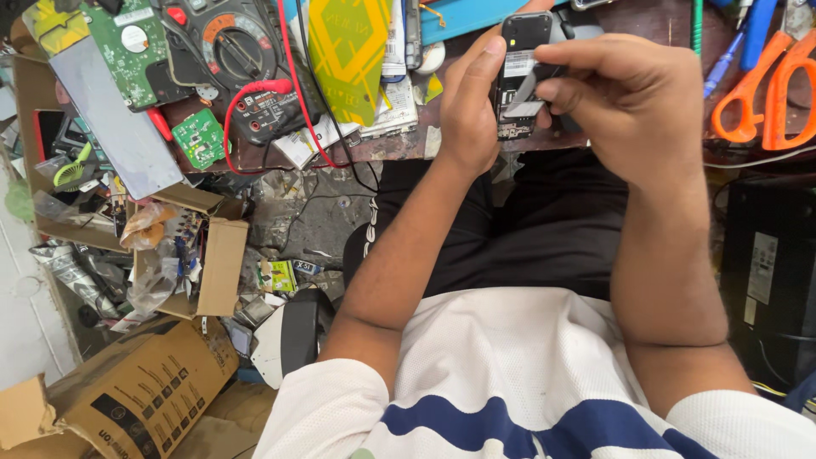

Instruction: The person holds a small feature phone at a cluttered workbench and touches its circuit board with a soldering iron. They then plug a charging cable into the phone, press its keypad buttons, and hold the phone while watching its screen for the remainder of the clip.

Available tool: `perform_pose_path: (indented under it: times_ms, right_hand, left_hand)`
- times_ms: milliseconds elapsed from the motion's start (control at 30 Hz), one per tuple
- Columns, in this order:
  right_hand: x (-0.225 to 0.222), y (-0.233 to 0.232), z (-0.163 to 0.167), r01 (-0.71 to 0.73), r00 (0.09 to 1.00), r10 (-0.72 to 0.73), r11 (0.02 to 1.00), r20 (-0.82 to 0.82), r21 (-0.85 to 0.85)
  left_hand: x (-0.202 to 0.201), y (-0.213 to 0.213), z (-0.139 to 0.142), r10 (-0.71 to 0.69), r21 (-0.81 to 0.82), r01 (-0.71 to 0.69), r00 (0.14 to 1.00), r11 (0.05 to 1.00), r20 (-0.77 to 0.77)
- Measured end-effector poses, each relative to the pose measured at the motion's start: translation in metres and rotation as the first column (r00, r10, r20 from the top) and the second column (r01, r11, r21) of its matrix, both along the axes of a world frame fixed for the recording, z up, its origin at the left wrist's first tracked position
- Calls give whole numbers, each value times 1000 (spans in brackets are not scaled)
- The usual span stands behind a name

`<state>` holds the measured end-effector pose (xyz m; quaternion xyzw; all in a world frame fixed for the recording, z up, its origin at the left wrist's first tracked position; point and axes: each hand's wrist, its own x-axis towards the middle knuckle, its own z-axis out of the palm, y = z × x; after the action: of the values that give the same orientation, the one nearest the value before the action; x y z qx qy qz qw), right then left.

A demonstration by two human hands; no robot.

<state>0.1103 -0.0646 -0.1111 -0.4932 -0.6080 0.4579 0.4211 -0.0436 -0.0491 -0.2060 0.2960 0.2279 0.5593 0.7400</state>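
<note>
A small black mobile phone [519, 64] with its back cover off is held upright over the edge of the workbench [374, 151]. My left hand [470, 102] wraps around its left side, thumb along the edge. My right hand [625, 102] comes in from the right with fingers curled, and its fingertips pinch a small grey part [527, 95] at the phone's open back. Both forearms rise from my lap, where I wear black trousers and a white shirt with a blue stripe.
On the bench lie a multimeter [229, 47] with red lead [293, 93], green circuit boards [198, 136], a yellow-green cover [348, 51] and orange scissors [765, 93]. Open cardboard boxes [136, 391] full of parts crowd the floor at left. A black case [769, 272] stands at right.
</note>
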Motion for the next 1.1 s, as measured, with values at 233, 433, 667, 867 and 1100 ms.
perform_pose_path:
  times_ms: [233, 433, 667, 867, 1100]
  right_hand:
    - [-9, 7, -15, -145, 945, 33, 934, 326, 327]
    - [-15, -15, -24, -111, 879, -115, 894, 462, 433]
    - [-6, -38, -9, -126, 832, -169, 870, 528, 477]
    - [9, -36, -1, -108, 845, -159, 885, 512, 453]
    - [19, -40, -6, -151, 864, -56, 919, 500, 365]
  left_hand:
    - [-3, 1, -26, 31, -23, -32, 999, 999, -38]
    - [5, -14, -40, 84, 91, -84, 996, 992, 0]
    - [15, -26, -30, 112, 178, -97, 991, 979, -74]
    - [17, -31, -6, 23, 61, -14, 986, 998, -162]
    - [18, -48, -15, 13, 143, 16, 980, 990, -200]
